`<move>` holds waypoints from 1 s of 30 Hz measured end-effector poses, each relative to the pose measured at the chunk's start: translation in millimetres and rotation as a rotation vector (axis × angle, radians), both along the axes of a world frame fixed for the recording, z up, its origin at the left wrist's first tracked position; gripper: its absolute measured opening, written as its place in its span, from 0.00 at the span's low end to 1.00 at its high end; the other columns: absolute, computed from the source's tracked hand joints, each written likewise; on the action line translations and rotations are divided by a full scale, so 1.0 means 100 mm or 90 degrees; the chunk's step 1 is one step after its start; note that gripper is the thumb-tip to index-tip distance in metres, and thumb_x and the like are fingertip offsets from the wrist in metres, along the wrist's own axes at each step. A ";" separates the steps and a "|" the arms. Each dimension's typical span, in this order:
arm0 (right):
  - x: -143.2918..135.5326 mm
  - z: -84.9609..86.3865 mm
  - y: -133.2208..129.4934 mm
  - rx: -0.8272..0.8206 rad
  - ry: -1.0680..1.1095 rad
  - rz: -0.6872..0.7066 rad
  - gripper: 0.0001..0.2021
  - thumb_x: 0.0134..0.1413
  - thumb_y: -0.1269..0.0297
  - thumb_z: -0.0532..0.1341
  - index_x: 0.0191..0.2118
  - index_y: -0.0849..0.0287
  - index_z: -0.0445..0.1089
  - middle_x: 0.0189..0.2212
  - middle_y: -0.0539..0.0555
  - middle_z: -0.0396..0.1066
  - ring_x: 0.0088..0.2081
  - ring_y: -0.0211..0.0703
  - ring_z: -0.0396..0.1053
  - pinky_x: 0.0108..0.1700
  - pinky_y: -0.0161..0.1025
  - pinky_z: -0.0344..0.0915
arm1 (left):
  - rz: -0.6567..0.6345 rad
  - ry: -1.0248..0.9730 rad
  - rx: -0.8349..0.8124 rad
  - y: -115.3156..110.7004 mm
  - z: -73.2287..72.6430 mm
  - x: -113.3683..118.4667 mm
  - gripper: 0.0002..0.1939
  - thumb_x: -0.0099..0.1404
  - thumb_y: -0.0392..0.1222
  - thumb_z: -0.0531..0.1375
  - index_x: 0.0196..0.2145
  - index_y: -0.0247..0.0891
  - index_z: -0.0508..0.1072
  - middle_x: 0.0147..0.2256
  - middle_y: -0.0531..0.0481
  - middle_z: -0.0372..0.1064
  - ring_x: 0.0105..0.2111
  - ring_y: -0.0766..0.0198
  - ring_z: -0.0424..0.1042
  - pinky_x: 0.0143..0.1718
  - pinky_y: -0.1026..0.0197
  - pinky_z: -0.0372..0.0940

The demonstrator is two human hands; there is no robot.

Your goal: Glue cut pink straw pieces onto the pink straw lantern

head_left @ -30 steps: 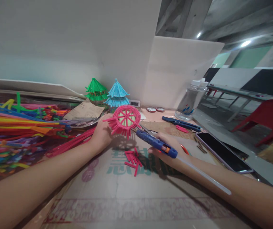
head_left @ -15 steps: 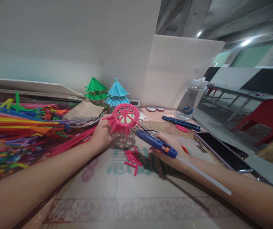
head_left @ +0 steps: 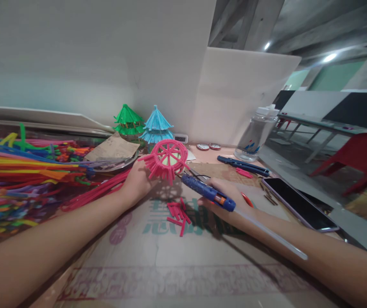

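A round pink pipe-cleaner piece [head_left: 169, 157], with spokes inside a ring and short strips hanging round its edge, is held up in my left hand [head_left: 140, 182]. My right hand [head_left: 226, 199] is wrapped round a blue glue gun [head_left: 206, 191] with a long clear glue stick [head_left: 276, 237] out of its back. The gun's nozzle end is close to the lower right edge of the pink piece; whether they touch cannot be made out. Short pink strips [head_left: 177, 214] lie on the cardboard [head_left: 132, 265] below.
Green [head_left: 128, 119] and blue [head_left: 156, 125] layered cones stand behind. Colourful pipe cleaners [head_left: 25, 171] fill the left side. To the right are a water bottle [head_left: 255, 134], a dark blue cutter [head_left: 243, 165], a phone [head_left: 299, 204] and a red chair [head_left: 356, 158].
The glue gun has shifted slightly to the left in my right hand, and its rear end has dropped a little. The pink piece is nearly still in my left hand.
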State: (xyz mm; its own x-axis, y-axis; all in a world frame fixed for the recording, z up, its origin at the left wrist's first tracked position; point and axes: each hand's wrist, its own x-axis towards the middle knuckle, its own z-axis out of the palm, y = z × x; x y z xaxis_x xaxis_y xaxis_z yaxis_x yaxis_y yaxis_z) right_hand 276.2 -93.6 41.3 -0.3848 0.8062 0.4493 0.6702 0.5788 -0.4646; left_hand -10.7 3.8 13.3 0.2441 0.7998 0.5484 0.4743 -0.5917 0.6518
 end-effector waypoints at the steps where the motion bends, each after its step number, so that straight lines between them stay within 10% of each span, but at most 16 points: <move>1: 0.00 0.00 0.00 0.000 0.002 0.004 0.13 0.58 0.50 0.67 0.33 0.54 0.70 0.28 0.51 0.76 0.29 0.43 0.73 0.30 0.37 0.62 | 0.006 0.005 0.014 -0.01 0.01 0.01 0.09 0.55 0.48 0.67 0.33 0.43 0.78 0.43 0.46 0.79 0.54 0.41 0.74 0.64 0.38 0.65; 10: -0.02 -0.02 -0.01 -0.071 0.247 0.054 0.22 0.57 0.39 0.67 0.39 0.53 0.66 0.34 0.54 0.81 0.31 0.46 0.76 0.33 0.40 0.70 | -0.020 0.014 0.019 -0.01 0.01 0.03 0.15 0.64 0.52 0.61 0.42 0.40 0.77 0.46 0.41 0.80 0.50 0.45 0.78 0.58 0.42 0.71; 18: 0.04 0.31 0.05 -0.013 0.346 -0.021 0.24 0.63 0.35 0.59 0.39 0.53 0.71 0.35 0.55 0.79 0.36 0.48 0.76 0.43 0.46 0.74 | 0.005 0.055 -0.014 -0.01 -0.02 0.05 0.17 0.65 0.56 0.59 0.39 0.39 0.76 0.38 0.42 0.81 0.42 0.46 0.80 0.52 0.43 0.74; 30: 0.18 0.47 1.56 -0.149 0.057 -0.295 0.13 0.59 0.57 0.71 0.37 0.64 0.79 0.31 0.56 0.80 0.35 0.46 0.76 0.37 0.37 0.66 | 0.016 0.044 0.018 0.02 -0.02 0.04 0.19 0.67 0.55 0.60 0.46 0.39 0.77 0.46 0.41 0.81 0.52 0.43 0.78 0.58 0.43 0.71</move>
